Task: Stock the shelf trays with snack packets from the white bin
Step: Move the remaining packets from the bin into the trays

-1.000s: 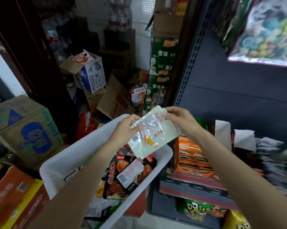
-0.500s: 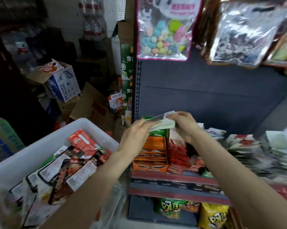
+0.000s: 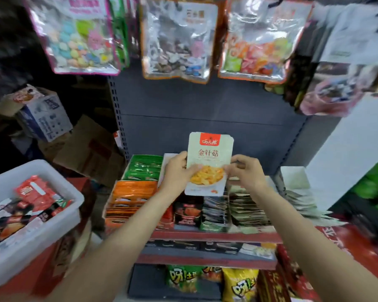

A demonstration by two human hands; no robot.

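Both hands on one snack packet [image 3: 208,164], held upright, front face to camera, above the shelf trays [image 3: 214,233]. Left hand [image 3: 176,173] grips the packet's lower left edge, thumb across the front over the printed food picture, fingers curled behind. Right hand [image 3: 247,173] pinches the lower right edge, fingers curled round it. Packet is pale with a red label at the top and yellow food printed on the lower half; its bottom edge sits just above the rows of packets, touching or not, cannot tell. Trays below: orange packets [image 3: 132,198] at front left, green packets [image 3: 145,167] behind them, dark packets [image 3: 187,212] in the middle, pale grey-green packets [image 3: 247,207] stacked on edge to the right, directly under the right hand. White bin [image 3: 59,194] sits at lower left, well apart from the hands, with red and dark packets [image 3: 34,194] inside. Candy bags [image 3: 81,38] hang above on the shelf's grey back panel [image 3: 201,110]. Lower shelf shows green and yellow chip bags [image 3: 238,284]. Cardboard boxes [image 3: 42,114] piled at left behind the bin. Edges of the view are blurred.
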